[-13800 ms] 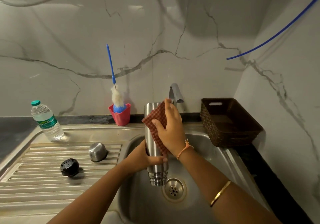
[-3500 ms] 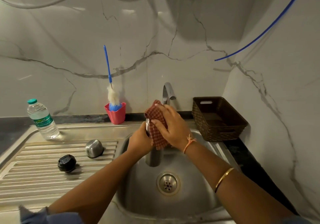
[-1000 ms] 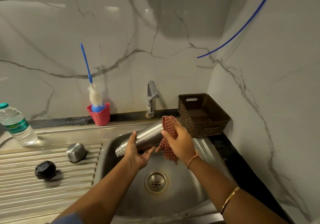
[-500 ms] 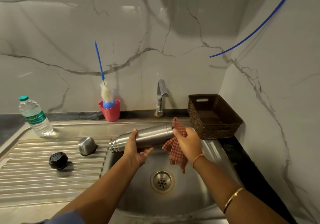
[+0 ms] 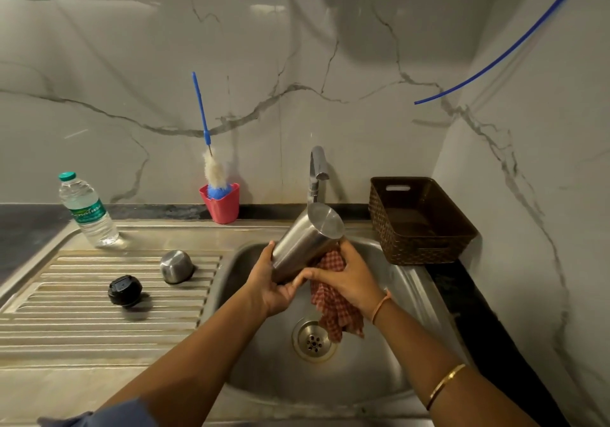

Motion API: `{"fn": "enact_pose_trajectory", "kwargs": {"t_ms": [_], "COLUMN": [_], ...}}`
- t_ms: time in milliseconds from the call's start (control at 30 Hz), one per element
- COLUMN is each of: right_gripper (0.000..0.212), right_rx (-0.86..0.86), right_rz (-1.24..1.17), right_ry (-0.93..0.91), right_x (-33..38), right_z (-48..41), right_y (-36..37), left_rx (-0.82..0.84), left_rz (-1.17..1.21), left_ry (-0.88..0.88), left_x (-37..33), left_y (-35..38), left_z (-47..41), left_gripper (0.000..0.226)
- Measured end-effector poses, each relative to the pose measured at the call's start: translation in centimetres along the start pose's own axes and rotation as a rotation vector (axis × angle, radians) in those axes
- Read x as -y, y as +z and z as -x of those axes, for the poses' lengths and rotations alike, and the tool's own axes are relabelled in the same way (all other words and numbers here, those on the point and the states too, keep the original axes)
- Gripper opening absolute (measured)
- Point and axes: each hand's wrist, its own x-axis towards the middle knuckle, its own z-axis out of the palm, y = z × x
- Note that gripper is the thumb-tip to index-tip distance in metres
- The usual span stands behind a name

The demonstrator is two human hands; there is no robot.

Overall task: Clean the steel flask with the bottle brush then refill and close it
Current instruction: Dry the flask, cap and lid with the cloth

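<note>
Standing in a pink cup [image 5: 221, 207] by the wall, the bottle brush [image 5: 214, 171] points its blue handle up. A capped water bottle [image 5: 87, 210] holds clear water. Over the sink [image 5: 346, 387] the steel flask [image 5: 305, 242] tilts, its base raised toward the tap [image 5: 316, 169]. The left hand [image 5: 269, 286] curls its fingers round the flask's lower end, and the right hand [image 5: 351, 283] clutches a checked cloth [image 5: 335, 311] against it.

Red-chk cloth [image 5: 335, 311], blk lid [image 5: 124, 290]
</note>
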Motion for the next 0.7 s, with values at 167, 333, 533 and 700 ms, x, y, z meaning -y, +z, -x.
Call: {"fn": "enact_pose_trajectory", "kwargs": {"t_ms": [167, 333, 533, 700], "right_gripper": [0.07, 0.069, 0.072, 0.073], "right_rx": [-0.022, -0.005, 0.046, 0.03], "right_rz": [-0.028, 0.05, 0.146, 0.185], "right_ry": [-0.076, -0.145, -0.178, -0.153], "right_x": [-0.2, -0.7, 0.4, 1.2], "right_z": [-0.5, -0.5, -0.7, -0.6], "right_y": [0.7, 1.4, 3.3, 5.4], "left_rx": [-0.037, -0.14, -0.222, -0.121], "left_rz": [-0.217, -0.511, -0.723, -0.935], "left_ry": [-0.043, 0.007, 0.24, 0.496], "left_x": [0.1, -0.4, -1.4, -3.1], "left_y": [-0.4, -2.0, -4.0, -5.6], "left_z": [0.5, -0.1, 0.6, 2.9], "left_gripper": [0.078, 0.075, 0.047, 0.022]}}
